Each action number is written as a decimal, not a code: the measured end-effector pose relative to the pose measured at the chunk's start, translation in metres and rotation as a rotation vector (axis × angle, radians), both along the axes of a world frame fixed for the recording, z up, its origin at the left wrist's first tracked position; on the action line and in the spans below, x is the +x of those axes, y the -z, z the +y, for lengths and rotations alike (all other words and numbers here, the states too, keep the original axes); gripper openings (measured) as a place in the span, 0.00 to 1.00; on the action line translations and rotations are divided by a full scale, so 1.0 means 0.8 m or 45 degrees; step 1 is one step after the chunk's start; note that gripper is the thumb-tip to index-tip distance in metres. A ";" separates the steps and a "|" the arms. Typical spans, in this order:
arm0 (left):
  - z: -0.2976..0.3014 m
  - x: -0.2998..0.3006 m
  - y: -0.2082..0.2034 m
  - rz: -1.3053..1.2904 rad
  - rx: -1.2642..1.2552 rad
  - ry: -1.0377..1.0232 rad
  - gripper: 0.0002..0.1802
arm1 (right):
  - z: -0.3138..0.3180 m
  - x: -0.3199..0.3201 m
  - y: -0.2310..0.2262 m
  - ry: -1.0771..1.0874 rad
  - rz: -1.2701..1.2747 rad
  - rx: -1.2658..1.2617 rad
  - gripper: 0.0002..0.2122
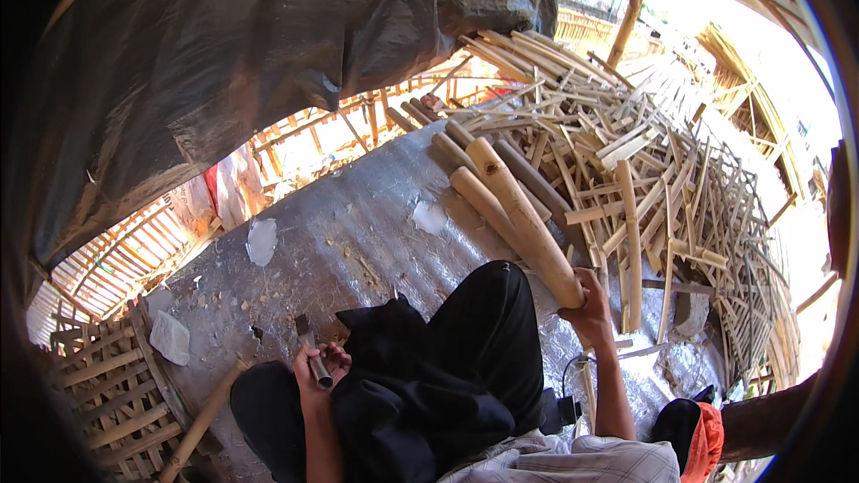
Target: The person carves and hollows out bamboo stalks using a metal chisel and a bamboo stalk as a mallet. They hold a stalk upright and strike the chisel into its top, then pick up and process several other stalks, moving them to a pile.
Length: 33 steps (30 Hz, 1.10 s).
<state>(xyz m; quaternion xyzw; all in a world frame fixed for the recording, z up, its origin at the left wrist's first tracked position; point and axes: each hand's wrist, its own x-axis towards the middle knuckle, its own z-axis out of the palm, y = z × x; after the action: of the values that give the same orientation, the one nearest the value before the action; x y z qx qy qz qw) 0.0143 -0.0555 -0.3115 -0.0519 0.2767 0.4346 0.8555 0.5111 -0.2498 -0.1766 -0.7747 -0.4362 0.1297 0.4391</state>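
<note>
At the lower left, my left hand (324, 367) is closed around a short metal tool (305, 337) with a round, tube-like end and a dark, flat far end. Its exact kind I cannot make out. On the right, the fingers of my right hand (591, 309) grip the near end of a thick bamboo pole (528, 224). The pole slants up and away to the left, past my raised knee. Under and beside it lie other bamboo poles (488, 201), partly hidden by the held one. My dark-clad legs (429, 367) are folded between my hands.
A large heap of split bamboo strips (653, 188) rises on the right. Pale flat pieces (261, 241) and scraps lie on the grey sheet floor (358, 197). Bamboo lattice (116, 394) stands at the lower left; a dark tarp (250, 54) hangs overhead. An orange cloth (704, 443) sits lower right.
</note>
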 end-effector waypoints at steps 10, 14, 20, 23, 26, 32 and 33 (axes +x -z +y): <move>0.009 0.005 -0.001 0.313 -0.012 0.081 0.10 | -0.052 0.028 0.041 -0.216 -0.392 -1.205 0.42; 0.012 0.000 -0.002 0.253 -0.030 0.080 0.09 | 0.000 0.043 0.048 -0.381 -0.378 -1.125 0.38; 0.012 0.007 -0.010 0.465 0.083 0.135 0.07 | 0.144 0.069 -0.011 -0.267 -0.557 -0.364 0.24; 0.021 0.010 -0.002 0.448 0.116 0.171 0.07 | 0.232 0.135 0.033 -0.125 -0.711 -0.033 0.22; 0.022 0.012 0.005 0.438 0.106 0.166 0.07 | 0.284 0.163 0.091 -0.030 -0.752 -0.286 0.22; 0.019 -0.001 -0.001 0.469 0.134 0.146 0.07 | 0.283 0.105 0.152 0.175 -0.851 0.134 0.15; 0.018 0.004 -0.004 0.439 0.112 0.133 0.07 | 0.276 0.092 0.143 0.196 -0.776 0.155 0.15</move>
<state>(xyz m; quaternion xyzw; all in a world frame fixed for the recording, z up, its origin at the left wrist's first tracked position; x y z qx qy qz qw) 0.0172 -0.0410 -0.3086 0.0753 0.4022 0.4037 0.8183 0.5844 -0.0294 -0.2909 -0.7809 -0.4948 -0.1682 0.3422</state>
